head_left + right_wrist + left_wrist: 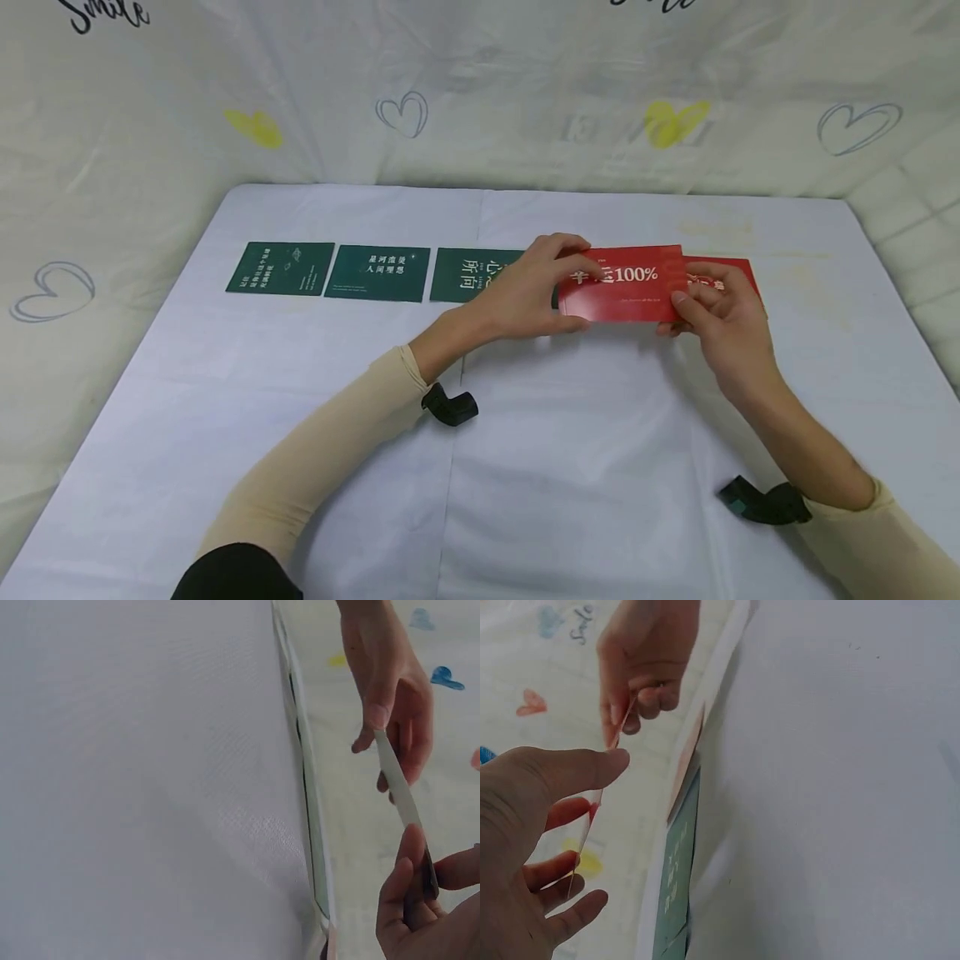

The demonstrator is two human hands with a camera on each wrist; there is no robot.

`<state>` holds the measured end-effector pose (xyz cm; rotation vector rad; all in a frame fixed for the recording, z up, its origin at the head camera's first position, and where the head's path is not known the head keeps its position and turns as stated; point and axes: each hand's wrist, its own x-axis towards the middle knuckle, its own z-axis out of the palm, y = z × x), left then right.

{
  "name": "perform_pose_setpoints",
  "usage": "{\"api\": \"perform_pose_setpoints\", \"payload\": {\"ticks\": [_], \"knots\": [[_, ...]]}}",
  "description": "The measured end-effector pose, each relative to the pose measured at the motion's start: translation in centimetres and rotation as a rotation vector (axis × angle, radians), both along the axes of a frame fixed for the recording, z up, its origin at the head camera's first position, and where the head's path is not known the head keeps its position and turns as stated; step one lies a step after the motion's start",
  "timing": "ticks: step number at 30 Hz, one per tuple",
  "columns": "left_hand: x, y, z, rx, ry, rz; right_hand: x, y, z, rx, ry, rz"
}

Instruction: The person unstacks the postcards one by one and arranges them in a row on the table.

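Red card, head view: we hold the red card (628, 285) up a little over the white table (570, 467), far of the middle and a bit to the right.
Left hand, head view: our left hand (528, 287) pinches the card's left end, thumb under and fingers on top, so it stays flat.
Right hand, head view: our right hand (723, 312) pinches the right end, so both ends are held and the card does not tip.
Second red card: another red card (731, 271) lies on the table just behind the right hand.
Green cards: three green cards (378, 272) lie side by side in a row on the far left; the held card sits at the right end of that row.
Left wrist view: we see the card (592, 817) edge-on, thin as a line, with the left hand (525, 847) near and the right hand (641, 664) far.
Right wrist view: the card (401, 791) is edge-on again, pinched by the right hand (424, 911) near and the left hand (394, 690) far, just off the table (150, 787).
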<state>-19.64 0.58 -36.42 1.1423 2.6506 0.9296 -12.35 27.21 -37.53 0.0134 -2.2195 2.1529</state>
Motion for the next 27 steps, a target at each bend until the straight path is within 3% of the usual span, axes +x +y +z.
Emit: {"api": "perform_pose_setpoints", "payload": {"ticks": [7, 14, 22, 27], "knots": [[-0.8, 1.8, 0.4, 0.009, -0.029, 0.011, -0.8, 0.6, 0.3, -0.108, 0.038, -0.088], [-1.3, 3.7, 0.5, 0.039, -0.044, 0.103, -1.3, 1.4, 0.3, -0.193, 0.026, -0.15], [-1.7, 5.4, 0.6, 0.065, -0.093, 0.189, -1.5, 2.5, 0.1, -0.213, 0.008, -0.206], [-1.9, 6.0, 0.3, 0.123, -0.167, 0.224, -1.6, 2.8, 0.1, -0.212, 0.011, -0.224]]}}
